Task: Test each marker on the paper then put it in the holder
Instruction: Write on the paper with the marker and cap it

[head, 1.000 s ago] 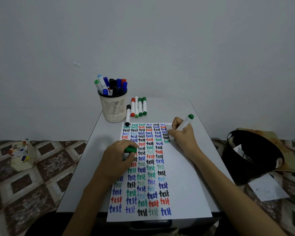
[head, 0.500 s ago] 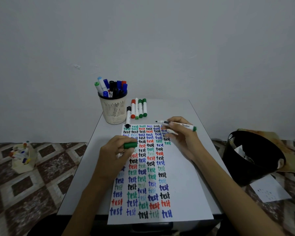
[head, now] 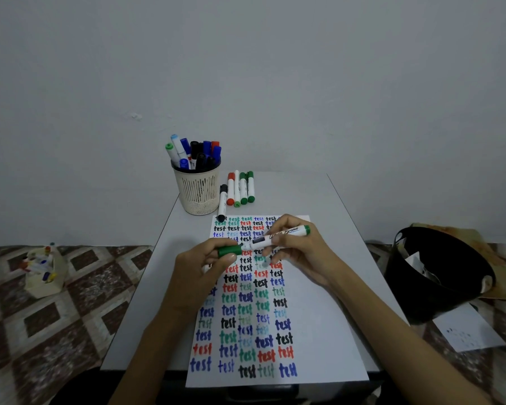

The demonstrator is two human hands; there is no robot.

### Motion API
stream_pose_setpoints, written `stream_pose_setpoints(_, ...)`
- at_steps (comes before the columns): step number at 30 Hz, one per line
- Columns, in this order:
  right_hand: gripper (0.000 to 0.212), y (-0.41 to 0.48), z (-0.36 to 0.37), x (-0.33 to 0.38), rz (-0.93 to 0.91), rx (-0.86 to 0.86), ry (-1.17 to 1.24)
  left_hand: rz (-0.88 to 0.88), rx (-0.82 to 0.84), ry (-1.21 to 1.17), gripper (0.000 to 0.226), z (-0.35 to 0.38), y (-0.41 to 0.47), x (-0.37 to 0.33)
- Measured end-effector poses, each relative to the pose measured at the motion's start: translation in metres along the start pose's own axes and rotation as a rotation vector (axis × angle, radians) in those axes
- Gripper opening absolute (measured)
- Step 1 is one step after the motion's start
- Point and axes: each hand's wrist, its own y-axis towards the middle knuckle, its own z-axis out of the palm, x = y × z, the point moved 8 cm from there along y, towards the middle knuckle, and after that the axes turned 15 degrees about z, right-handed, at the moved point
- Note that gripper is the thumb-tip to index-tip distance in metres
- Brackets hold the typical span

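Note:
My right hand (head: 301, 252) holds a white marker with a green end (head: 281, 235) level above the paper (head: 319, 331). My left hand (head: 200, 271) pinches the green cap (head: 229, 251), which meets the marker's tip. The paper lies on the small grey table (head: 342, 217) and carries columns of the word "test" in black, blue, green and red. A cream mesh holder (head: 198, 191) at the table's back left is full of several capped markers. Several loose markers (head: 237, 190) lie side by side just right of the holder.
A black bin (head: 433, 273) with paper scraps stands on the floor to the right, a loose sheet (head: 468, 331) beside it. On the patterned floor at left sits a cream bag (head: 43, 271) holding more markers. A plain wall rises right behind the table.
My right hand lifted the marker off the paper and turned it level. My left hand rose with the green cap and brought it onto the marker's tip.

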Motion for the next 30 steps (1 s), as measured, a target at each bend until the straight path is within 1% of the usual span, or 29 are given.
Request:
stream_pose_setpoints(3,0.015,0.000,0.005,-0.005,0.009,-0.009,-0.102,0.005,-0.029,-0.013,0.029,-0.003,0.000,-0.001)
stream_pose_setpoints(7,0.026,0.004,0.002,-0.010,-0.031,-0.116,-0.315,0.015,-0.065,-0.063,0.024,-0.007,-0.001,-0.001)
stream_pose_setpoints(9,0.027,0.004,0.003,-0.008,-0.096,-0.160,-0.434,0.026,-0.060,-0.077,0.025,-0.006,-0.001,-0.002)
stream_pose_setpoints(11,0.022,0.003,0.008,-0.007,-0.125,-0.159,-0.518,0.039,-0.050,-0.071,0.028,-0.006,0.000,-0.003)
stream_pose_setpoints(14,0.015,0.002,0.013,-0.009,-0.079,-0.113,-0.495,0.071,-0.042,-0.057,0.034,-0.006,0.000,-0.004)
stream_pose_setpoints(17,0.015,0.004,0.015,-0.012,-0.058,-0.046,-0.456,0.130,-0.030,-0.040,0.043,-0.006,0.002,-0.007)
stream_pose_setpoints(19,0.013,0.006,0.016,-0.014,-0.047,-0.014,-0.437,0.172,-0.024,-0.003,0.043,-0.006,0.003,-0.010)
stream_pose_setpoints(23,0.019,0.006,0.020,-0.017,-0.044,0.026,-0.439,0.241,0.009,0.062,0.029,-0.005,0.003,-0.013)
stream_pose_setpoints(25,0.018,0.007,0.020,-0.017,-0.042,0.031,-0.433,0.257,0.012,0.068,0.024,-0.004,0.004,-0.015)
stream_pose_setpoints(27,0.016,0.008,0.022,-0.016,-0.054,0.028,-0.438,0.259,-0.002,0.089,0.022,-0.004,0.005,-0.015)
stream_pose_setpoints(30,0.021,0.013,0.025,-0.010,-0.114,-0.013,-0.509,0.246,-0.051,0.120,0.024,-0.007,0.006,-0.014)
